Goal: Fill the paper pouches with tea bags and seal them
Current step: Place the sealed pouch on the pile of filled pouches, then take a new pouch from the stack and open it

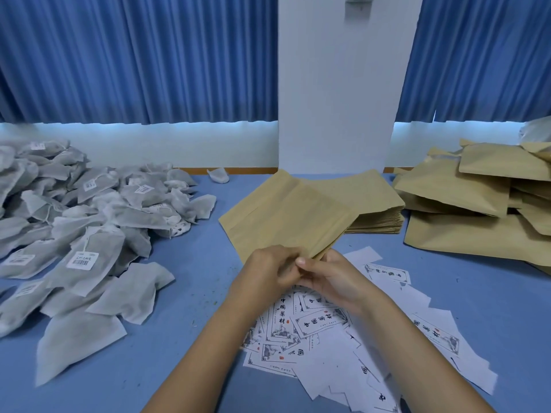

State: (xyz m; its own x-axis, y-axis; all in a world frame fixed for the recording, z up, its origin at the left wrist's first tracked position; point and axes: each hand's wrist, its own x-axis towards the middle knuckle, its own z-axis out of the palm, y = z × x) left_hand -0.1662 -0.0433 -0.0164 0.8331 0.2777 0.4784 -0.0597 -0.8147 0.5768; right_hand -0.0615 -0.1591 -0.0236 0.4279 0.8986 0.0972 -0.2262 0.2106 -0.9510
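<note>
The left hand point(268, 271) and right hand point(332, 278) both pinch the near edge of the flat tan paper pouch point(286, 216) at frame centre (grey mesh tea bags point(89, 210) lie heaped left), and prying roughly could tear it.

Packing workroom: heaped tea bags point(89, 222), pouches point(477, 204)

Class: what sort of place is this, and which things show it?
Probably a small hand-packing workroom: a heap of tea bags, stacked paper pouches, loose printed labels.
</note>
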